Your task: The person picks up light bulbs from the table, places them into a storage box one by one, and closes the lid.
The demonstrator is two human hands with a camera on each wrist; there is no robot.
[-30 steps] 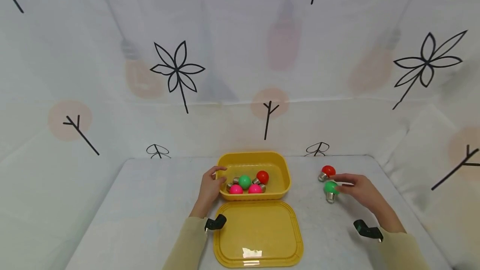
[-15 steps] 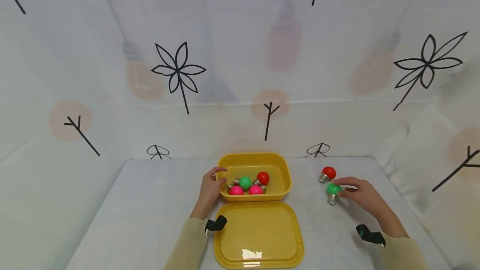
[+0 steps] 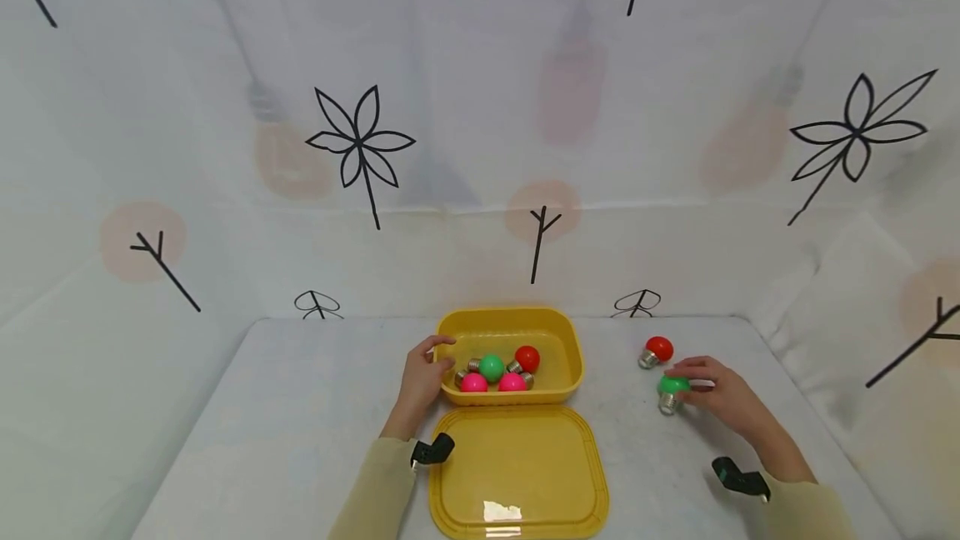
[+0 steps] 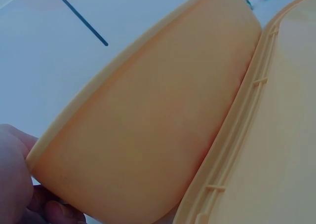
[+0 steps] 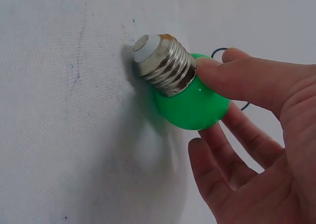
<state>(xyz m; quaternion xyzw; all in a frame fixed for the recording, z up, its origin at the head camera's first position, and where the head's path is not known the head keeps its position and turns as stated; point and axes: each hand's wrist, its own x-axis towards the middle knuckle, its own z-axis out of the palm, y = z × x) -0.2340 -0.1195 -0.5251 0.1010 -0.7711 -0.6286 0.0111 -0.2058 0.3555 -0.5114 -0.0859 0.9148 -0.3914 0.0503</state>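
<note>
My right hand (image 3: 726, 397) pinches a green light bulb (image 3: 672, 386) between thumb and fingers at the right of the table. In the right wrist view the metal screw base of this green light bulb (image 5: 190, 108) points away from the palm, close to the white surface. A red light bulb (image 3: 660, 347) lies just behind it. My left hand (image 3: 420, 375) grips the left side of a yellow plastic container (image 3: 480, 333). Inside, toward the front, lie a green bulb (image 3: 491, 367), a red bulb (image 3: 527, 357) and two pink bulbs (image 3: 474, 382).
A yellow lid (image 3: 517, 465) lies flat in front of the container, nearly touching it. The white table (image 3: 300, 423) ends at a printed cloth backdrop (image 3: 465, 148) at the back and sides. A black wrist-camera mount sits on each wrist.
The fingers of my right hand have closed round the green bulb, which has shifted slightly right and nearer. My left hand keeps its place on the container.
</note>
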